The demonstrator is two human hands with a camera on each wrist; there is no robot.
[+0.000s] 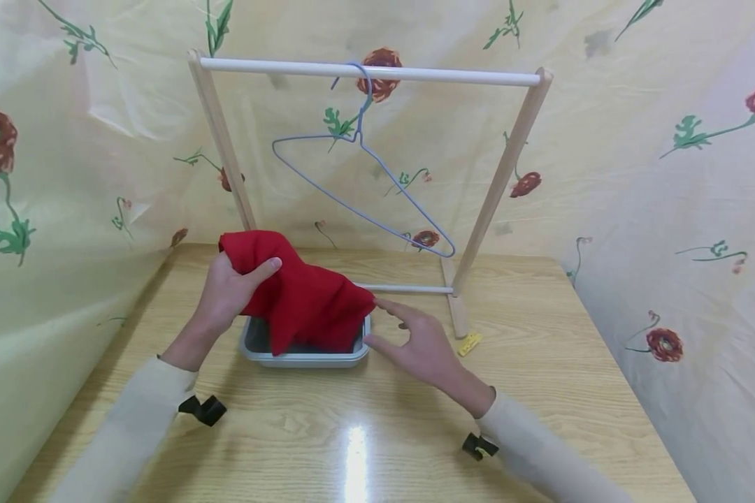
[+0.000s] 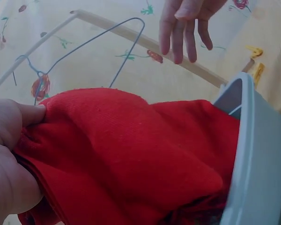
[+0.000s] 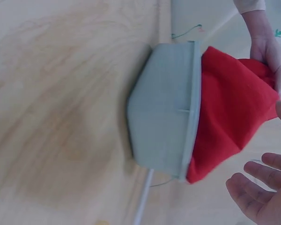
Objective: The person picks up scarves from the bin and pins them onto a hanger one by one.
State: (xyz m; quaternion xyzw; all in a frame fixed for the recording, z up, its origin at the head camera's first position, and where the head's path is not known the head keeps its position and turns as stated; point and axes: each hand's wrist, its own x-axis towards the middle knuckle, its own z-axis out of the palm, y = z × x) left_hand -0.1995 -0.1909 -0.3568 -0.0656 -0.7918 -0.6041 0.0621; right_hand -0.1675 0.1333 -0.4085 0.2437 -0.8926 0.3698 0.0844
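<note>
A red cloth (image 1: 314, 293) rises out of a grey-blue plastic basin (image 1: 308, 360) on the table. My left hand (image 1: 229, 290) pinches the cloth's upper left part between thumb and fingers, as the left wrist view also shows. The cloth's lower folds still lie inside the basin (image 2: 257, 154). My right hand (image 1: 418, 346) is at the cloth's right end with fingers spread and slightly bent. In the right wrist view this hand (image 3: 267, 187) stands apart from the cloth (image 3: 234, 103) and holds nothing. How much cloth lies in the basin is hidden.
Behind the basin stands a wooden rack with a white top rail (image 1: 453, 75). A blue wire hanger (image 1: 377, 157) hangs from that rail. Yellow clips (image 1: 470, 344) lie on the table (image 1: 541, 391) by the rack's right foot. Flowered sheeting encloses the table's back and sides.
</note>
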